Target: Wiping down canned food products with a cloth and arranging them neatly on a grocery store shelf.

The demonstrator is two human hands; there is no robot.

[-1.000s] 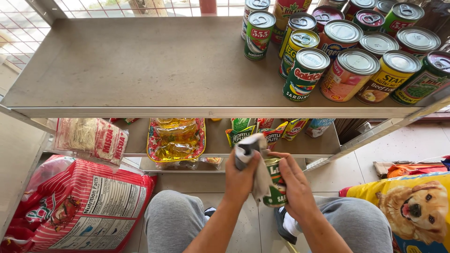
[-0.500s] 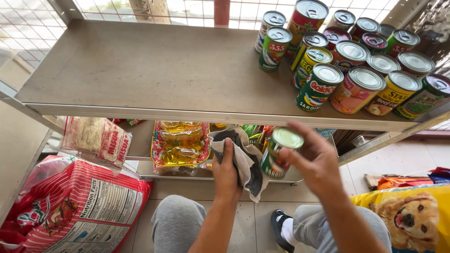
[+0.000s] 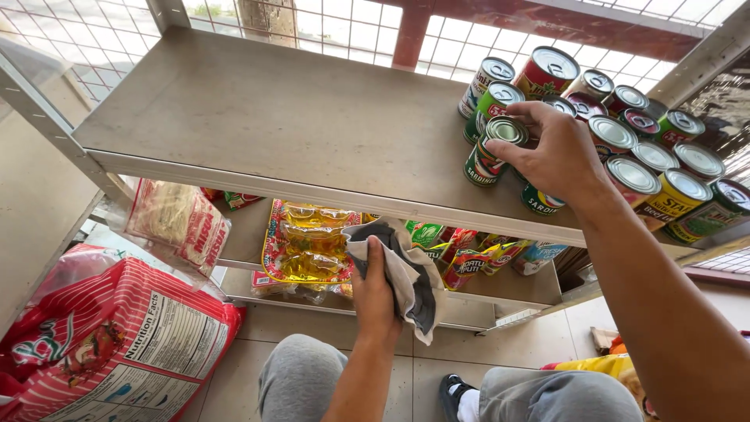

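My right hand (image 3: 556, 153) grips a green tin can (image 3: 491, 150) by its top rim, standing it on the grey upper shelf (image 3: 266, 117) at the left edge of a cluster of cans (image 3: 641, 148). My left hand (image 3: 375, 295) is lower down, below the shelf's front edge, clutching a crumpled grey and white cloth (image 3: 406, 273). My knees in grey trousers show at the bottom.
On the lower shelf (image 3: 500, 286) lie a yellow packet of oil sachets (image 3: 306, 241), a bag of noodles (image 3: 181, 225) and several small snack packets (image 3: 469, 252). A big red and white sack (image 3: 109, 344) leans at the bottom left. Wire mesh backs the shelves.
My right hand has lifted the green can from near the cloth up onto the upper shelf beside the other cans. My left hand kept the cloth and stayed low.
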